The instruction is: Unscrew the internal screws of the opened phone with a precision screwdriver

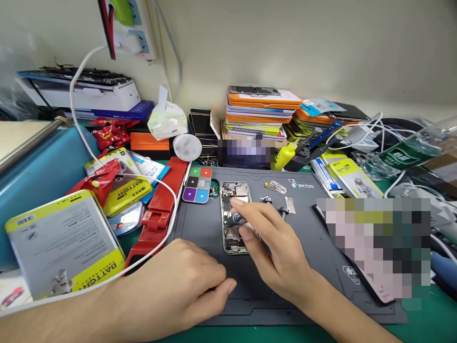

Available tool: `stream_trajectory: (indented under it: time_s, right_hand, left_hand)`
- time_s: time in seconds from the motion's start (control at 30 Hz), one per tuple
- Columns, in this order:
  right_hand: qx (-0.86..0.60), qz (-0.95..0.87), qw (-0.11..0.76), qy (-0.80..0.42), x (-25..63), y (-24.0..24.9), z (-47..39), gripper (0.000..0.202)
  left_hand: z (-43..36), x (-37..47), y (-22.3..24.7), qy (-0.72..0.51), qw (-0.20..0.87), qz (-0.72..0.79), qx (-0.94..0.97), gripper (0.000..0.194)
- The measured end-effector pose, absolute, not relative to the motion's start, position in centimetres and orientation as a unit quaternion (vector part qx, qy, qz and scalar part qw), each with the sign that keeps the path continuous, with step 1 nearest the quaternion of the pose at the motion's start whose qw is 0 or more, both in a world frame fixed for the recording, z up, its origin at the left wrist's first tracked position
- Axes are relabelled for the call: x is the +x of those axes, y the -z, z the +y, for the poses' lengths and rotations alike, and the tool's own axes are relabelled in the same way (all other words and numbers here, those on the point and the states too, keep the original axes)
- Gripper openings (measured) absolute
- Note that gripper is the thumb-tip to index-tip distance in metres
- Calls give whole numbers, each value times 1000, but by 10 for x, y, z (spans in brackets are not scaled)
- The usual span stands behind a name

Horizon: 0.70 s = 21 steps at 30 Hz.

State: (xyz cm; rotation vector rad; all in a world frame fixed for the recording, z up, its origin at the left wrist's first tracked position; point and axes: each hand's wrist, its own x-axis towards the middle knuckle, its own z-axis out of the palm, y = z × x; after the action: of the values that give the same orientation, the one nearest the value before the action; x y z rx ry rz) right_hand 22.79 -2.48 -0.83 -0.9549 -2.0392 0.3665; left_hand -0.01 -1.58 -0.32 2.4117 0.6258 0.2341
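An opened phone (pixel 233 243) lies on the dark grey mat (pixel 203 233), its circuit boards and metal parts showing. My right hand (pixel 273 240) is over the phone's right side, thumb and fingers round a small dark screwdriver (pixel 236 219) that points at the phone's middle. My left hand (pixel 198 281) rests on the mat below and left of the phone, fingers curled in and the thumb laid along them. Whether anything is inside that fist is hidden. A tray with coloured squares (pixel 197 185) is left of the phone. Right of it lie a razor blade (pixel 277 186) and small tool heads (pixel 283 211).
Battery packages (pixel 67 243) and a red holder (pixel 160 207) crowd the left side, crossed by a white cable (pixel 175 209). Stacked orange boxes (pixel 262 100), a yellow bottle (pixel 285 155) and screwdrivers (pixel 323 136) stand behind. A blurred-out flat device (pixel 374 252) lies right.
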Motion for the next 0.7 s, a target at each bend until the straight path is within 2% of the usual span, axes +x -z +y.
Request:
stream_trajectory:
  time_s: [0.7]
  right_hand:
    - [-380,-811,415,-160,232,7,-24,68]
  left_hand:
    - [-14,1,-2,-73,309,241,917,39]
